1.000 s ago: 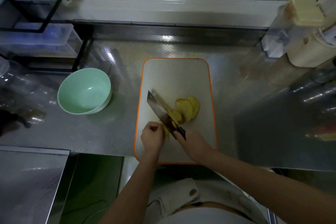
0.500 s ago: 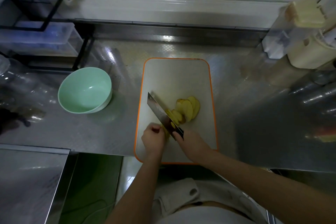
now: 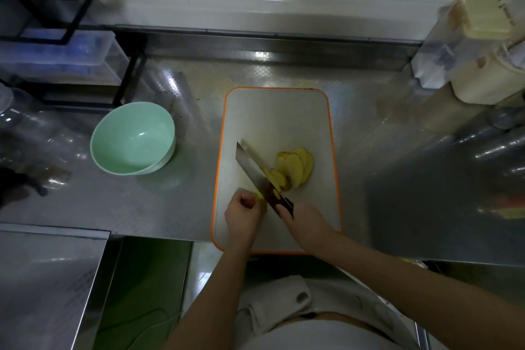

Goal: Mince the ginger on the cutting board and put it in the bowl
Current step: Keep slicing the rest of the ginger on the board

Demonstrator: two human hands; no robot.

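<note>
So: table carries the cutting board; bowl sits well left. Knife lies diagonal, right hand gripping its handle. Ginger slices lie right of the blade; left hand, fingers curled, holds the ginger stub just left of it.

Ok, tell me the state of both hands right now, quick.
Left hand: closed, fingers curled round a ginger piece on the cutting board.
Right hand: closed, gripping the knife by its handle.

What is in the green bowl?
Nothing, it is empty: the bowl shows only bare green inside; ginger slices lie on the cutting board.
</note>
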